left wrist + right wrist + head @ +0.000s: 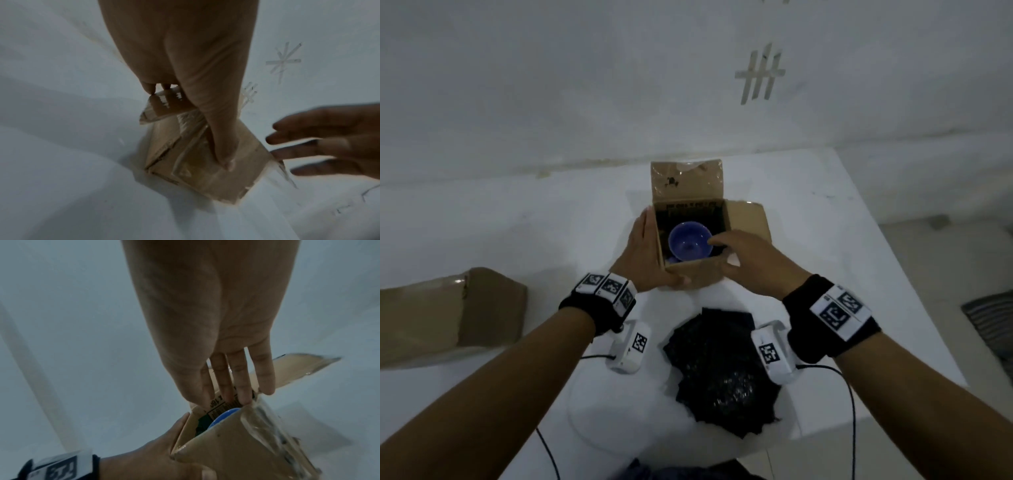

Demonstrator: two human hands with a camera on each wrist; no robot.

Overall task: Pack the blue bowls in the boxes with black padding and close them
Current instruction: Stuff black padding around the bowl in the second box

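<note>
An open cardboard box stands in the middle of the white table, its far and right flaps raised. A blue bowl sits upright inside it, with dark padding lining the walls around it. My left hand lies flat against the box's left wall, the thumb on the front wall. My right hand reaches over the near right corner, straight fingers just above the bowl's rim and holding nothing. In the right wrist view the right hand's fingertips point down into the box above the bowl.
A loose pile of black padding lies on the table between my wrists. A second cardboard box sits at the left. The table's right edge drops to the floor, where a striped mat lies. A white wall stands close behind.
</note>
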